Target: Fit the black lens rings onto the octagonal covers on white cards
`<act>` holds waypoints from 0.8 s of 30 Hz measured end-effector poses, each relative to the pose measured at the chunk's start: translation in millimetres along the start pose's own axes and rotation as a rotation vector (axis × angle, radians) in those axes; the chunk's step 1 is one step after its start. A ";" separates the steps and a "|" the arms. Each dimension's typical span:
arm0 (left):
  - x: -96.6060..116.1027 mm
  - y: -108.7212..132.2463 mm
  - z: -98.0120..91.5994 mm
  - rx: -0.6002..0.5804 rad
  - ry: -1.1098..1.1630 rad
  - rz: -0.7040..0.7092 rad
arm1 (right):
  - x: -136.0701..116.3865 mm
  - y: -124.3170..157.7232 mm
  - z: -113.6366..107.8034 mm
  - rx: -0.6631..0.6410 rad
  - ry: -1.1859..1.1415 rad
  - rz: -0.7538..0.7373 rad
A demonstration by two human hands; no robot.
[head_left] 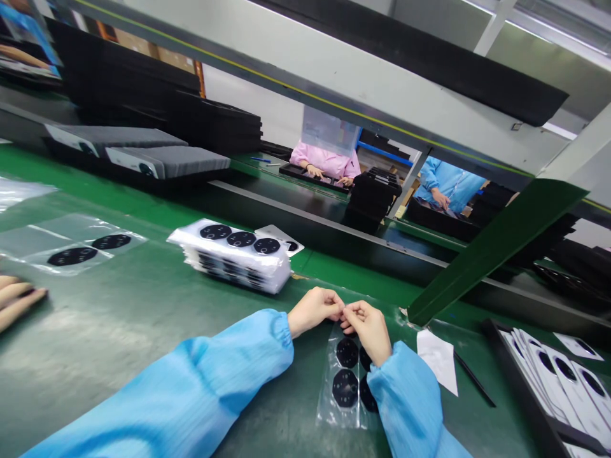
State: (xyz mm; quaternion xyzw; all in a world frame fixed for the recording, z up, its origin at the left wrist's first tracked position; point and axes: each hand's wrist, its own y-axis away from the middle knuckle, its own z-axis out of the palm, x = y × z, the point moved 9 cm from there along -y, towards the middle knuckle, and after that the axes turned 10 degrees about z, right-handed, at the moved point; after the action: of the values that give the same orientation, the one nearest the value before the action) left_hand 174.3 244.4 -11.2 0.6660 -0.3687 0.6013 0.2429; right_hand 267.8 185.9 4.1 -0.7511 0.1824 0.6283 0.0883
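My left hand (317, 310) and my right hand (367, 327) meet fingertip to fingertip above the green table, both closed in a pinch. Whatever sits between the fingers is too small or hidden to name. Just below them lies a clear plastic sheet (329, 410) with round black stickers (345, 388) dotted with small holes. My right hand and sleeve cover part of its right side and top. To the left of my hands stands a stack of similar clear sheets (233, 254) with black discs, and a white card (281, 238) with a black circle lies behind it.
More clear sheets (71, 245) lie at left, near another person's hand (19, 299). A slanted green post (496, 254) rises at right. Beyond my right hand are white paper (438, 359), a thin black stick (475, 380) and a black tray (518, 388) of white panels. Co-workers sit across the line.
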 end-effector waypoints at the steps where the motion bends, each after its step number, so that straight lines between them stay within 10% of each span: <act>1: 1.0 0.2 0.2 0.000 -0.006 0.006 | -0.4 0.1 -0.4 0.001 -0.003 -0.002; 24: 22.8 1.0 0.9 0.032 -0.194 0.142 | 8.3 -3.8 1.0 -0.065 -0.178 0.130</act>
State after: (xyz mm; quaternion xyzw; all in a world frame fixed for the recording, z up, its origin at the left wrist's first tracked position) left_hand 174.2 238.5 10.9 0.6972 -0.4269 0.5554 0.1520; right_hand 269.5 188.5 -4.5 -0.6815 0.2015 0.7025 0.0390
